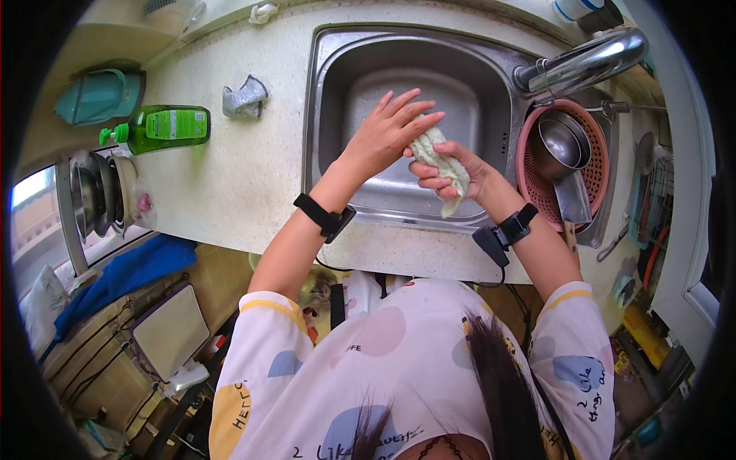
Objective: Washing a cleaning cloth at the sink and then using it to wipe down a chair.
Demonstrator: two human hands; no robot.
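Observation:
Over the stainless steel sink [414,86], my right hand [460,172] grips a pale, bunched and twisted cloth [440,158], one end of which hangs below the fingers. My left hand [394,126] lies against the upper end of the cloth with its fingers extended and spread; its thumb is mostly hidden. Both wrists wear black straps with small devices. The chrome faucet [586,60] is at the sink's back right corner, and no water is seen running from it.
Left on the counter [259,172] are a green pump bottle [172,129] and a silvery scrubbing cloth [245,98]. Beyond them stand a teal container [100,96] and upright pans [100,195]. Right of the sink, a pink colander [526,172] holds metal bowls [560,141] and a cleaver [572,198].

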